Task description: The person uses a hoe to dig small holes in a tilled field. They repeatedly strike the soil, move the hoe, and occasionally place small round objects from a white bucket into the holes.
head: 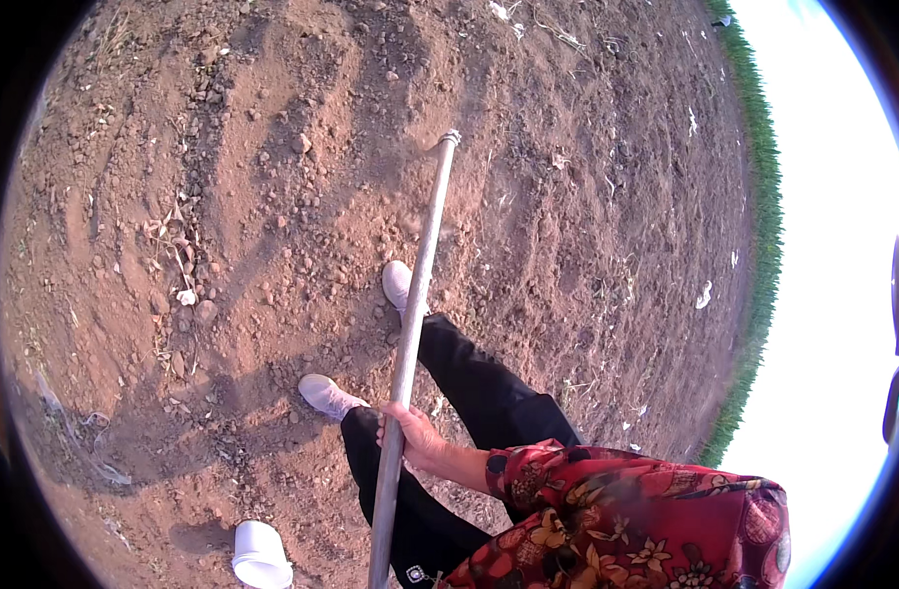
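My right hand is closed around a long wooden tool handle, near the lower middle of the view. The handle slants up to a fastened end over loose brown soil. What tool head is there cannot be made out clearly. The handle's near part runs out of the bottom edge. My left hand is out of view. Beyond the handle lie dry soil clods and shallow furrows. My pale shoes, one left of the handle and one partly behind it, stand on the soil below black trousers.
A white plastic bucket lies tipped on the soil at the bottom left. Dried plant remains and thin plastic film are on the left. Scraps of white litter dot the right. Green plants line the field's far edge.
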Motion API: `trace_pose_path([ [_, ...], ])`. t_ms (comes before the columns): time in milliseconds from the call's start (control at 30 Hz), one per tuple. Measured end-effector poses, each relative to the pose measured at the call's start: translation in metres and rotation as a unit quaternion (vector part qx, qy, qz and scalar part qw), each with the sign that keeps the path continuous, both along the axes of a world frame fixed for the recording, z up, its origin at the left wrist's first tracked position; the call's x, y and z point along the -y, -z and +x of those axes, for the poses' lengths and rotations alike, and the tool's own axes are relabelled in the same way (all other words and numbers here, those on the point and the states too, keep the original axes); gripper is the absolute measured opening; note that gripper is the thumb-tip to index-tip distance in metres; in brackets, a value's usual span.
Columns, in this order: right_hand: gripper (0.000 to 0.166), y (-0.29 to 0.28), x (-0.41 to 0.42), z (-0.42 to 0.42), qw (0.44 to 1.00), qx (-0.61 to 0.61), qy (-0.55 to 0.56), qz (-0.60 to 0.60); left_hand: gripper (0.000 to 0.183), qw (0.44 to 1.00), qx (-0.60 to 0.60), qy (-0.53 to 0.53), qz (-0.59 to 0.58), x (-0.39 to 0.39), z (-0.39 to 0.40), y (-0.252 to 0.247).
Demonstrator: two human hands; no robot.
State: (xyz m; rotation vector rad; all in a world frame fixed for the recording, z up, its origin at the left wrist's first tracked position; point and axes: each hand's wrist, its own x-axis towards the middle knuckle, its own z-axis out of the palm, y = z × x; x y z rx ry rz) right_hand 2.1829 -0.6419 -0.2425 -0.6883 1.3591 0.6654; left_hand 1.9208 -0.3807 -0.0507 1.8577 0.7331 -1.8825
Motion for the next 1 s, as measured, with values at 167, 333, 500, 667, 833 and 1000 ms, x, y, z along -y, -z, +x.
trace_pose_path([
  [167, 0.022, 0.018, 0.018, 0.032, 0.998, -0.011, -0.019, -0.05, 0.049, 0.986, 0.162, 0.021, 0.011, 0.007, -0.068, 0.026],
  [333, 0.022, 0.018, 0.071, 0.122, 0.989, 0.105, -0.015, -0.106, 0.051, 0.959, 0.281, -0.029, 0.037, 0.074, 0.045, 0.093],
  [500, 0.016, 0.014, 0.103, 0.263, 0.948, 0.271, -0.014, -0.168, 0.044, 0.919, 0.374, -0.122, 0.023, 0.131, 0.21, 0.147],
  [667, 0.017, 0.006, 0.115, 0.318, 0.887, 0.373, -0.08, -0.26, 0.035, 0.861, 0.48, -0.126, -0.111, 0.196, 0.333, 0.144],
  [833, 0.022, 0.054, 0.083, 0.253, 0.889, 0.314, -0.166, -0.29, 0.038, 0.882, 0.435, -0.122, -0.136, 0.179, 0.297, 0.12],
  [1000, 0.026, 0.037, 0.003, 0.111, 0.92, 0.24, -0.186, -0.247, 0.045, 0.957, 0.239, -0.148, -0.067, 0.111, 0.173, 0.081],
])
